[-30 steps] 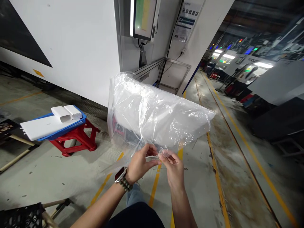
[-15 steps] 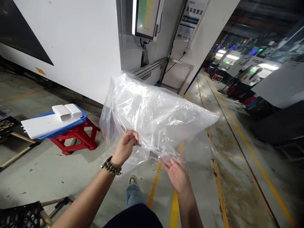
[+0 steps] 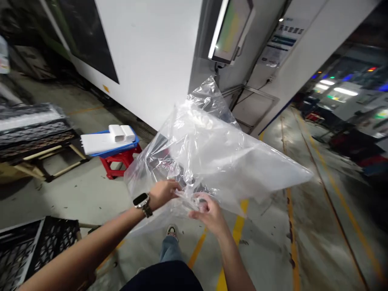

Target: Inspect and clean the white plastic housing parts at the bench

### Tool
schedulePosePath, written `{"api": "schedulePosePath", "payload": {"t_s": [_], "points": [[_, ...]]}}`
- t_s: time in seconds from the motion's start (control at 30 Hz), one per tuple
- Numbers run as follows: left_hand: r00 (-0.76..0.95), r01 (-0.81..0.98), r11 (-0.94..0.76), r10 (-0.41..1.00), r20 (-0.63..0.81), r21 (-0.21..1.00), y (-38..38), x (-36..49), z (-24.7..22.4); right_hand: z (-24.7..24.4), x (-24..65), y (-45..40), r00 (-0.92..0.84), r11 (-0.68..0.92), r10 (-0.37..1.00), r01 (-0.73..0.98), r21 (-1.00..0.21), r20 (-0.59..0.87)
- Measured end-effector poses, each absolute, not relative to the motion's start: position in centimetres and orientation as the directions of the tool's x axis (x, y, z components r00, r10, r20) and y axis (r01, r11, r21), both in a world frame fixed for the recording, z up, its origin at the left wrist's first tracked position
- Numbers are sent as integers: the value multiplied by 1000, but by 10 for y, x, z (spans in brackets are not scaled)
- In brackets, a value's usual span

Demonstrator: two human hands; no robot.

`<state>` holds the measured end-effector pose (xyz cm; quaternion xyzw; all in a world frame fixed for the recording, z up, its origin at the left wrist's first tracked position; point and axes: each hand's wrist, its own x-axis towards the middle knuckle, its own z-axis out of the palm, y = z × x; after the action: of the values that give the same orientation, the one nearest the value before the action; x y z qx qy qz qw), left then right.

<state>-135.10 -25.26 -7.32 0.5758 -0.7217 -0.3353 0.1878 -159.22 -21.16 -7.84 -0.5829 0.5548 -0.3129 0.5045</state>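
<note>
A large clear plastic bag (image 3: 218, 141) hangs spread out in front of me, crumpled and shiny, one corner pointing right and another up. My left hand (image 3: 165, 194), with a watch on the wrist, pinches the bag's lower edge. Close to its right, my right hand (image 3: 207, 210) has thumb and fingers curled round the gathered film at the same edge. Part of the fingers of both hands is covered by the film.
Left of the bag, a red stool (image 3: 117, 163) bears a blue tray (image 3: 136, 142) with white parts. Black crates (image 3: 51, 238) stand at left. Behind is a white machine (image 3: 151, 52) with a screen (image 3: 233, 30). Yellow lines mark the floor.
The view has swung left, showing more crates. My hands have come closer together, and my right hand has gone from open fingers to a grip on the film. A bag corner now sticks up.
</note>
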Motion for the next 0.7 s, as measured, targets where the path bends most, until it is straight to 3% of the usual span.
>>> {"api": "schedulePosePath", "payload": {"t_s": [0.13, 0.33, 0.53, 0.7], "points": [[90, -807, -209, -968, -234, 553, -251, -1236, -103, -114, -1578, -239, 267, -38, -951, -595, -803, -153], [545, -683, -641, -766, -341, 349, -164, -1072, -133, -170, -1567, -296, 330, -158, -928, -771, -617, -174], [788, -472, -839, -539, -299, 270, -41, -987, -143, -192, -1546, -343, 340, -259, -922, -898, -356, -184], [915, -281, -931, -333, -229, 232, 79, -948, -141, -188, -1540, -374, 325, -314, -941, -942, -118, -96]]}}
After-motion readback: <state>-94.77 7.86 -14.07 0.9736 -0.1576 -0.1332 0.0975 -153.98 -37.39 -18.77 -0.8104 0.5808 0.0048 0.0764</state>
